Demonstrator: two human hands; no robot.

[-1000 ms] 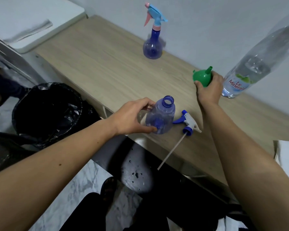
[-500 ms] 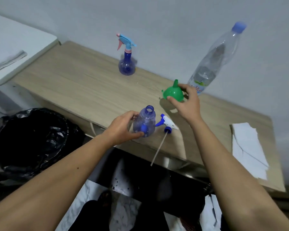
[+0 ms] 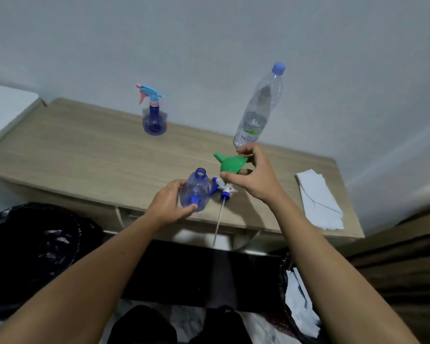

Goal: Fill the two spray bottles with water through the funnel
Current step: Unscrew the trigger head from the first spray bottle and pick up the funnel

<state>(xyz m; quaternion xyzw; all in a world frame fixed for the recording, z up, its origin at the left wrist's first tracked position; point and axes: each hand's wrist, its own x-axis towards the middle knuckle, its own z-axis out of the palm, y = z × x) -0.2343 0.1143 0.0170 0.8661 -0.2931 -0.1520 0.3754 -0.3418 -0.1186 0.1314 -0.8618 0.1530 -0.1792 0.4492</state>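
Note:
My left hand [image 3: 170, 203] grips an open, clear blue spray bottle [image 3: 195, 191] that stands near the front edge of the wooden table [image 3: 85, 155]. Its blue-and-white spray head [image 3: 222, 188] lies beside it, with the dip tube hanging over the edge. My right hand [image 3: 252, 176] holds a green funnel [image 3: 231, 163] in the air, spout pointing left, just right of and above the bottle's mouth. A second blue spray bottle [image 3: 154, 112] with a light blue and pink head stands at the back. A capped water bottle [image 3: 260, 108], partly full, stands behind my right hand.
A stack of white paper [image 3: 318, 197] lies at the table's right end. A bin lined with a black bag [image 3: 35, 247] sits on the floor to the left. A white surface [image 3: 3, 105] adjoins the table's left end. The wall runs close behind the table.
My right hand lifted the funnel off the table, turned its spout to the left and brought it closer to the open bottle. My left hand kept its grip on that bottle.

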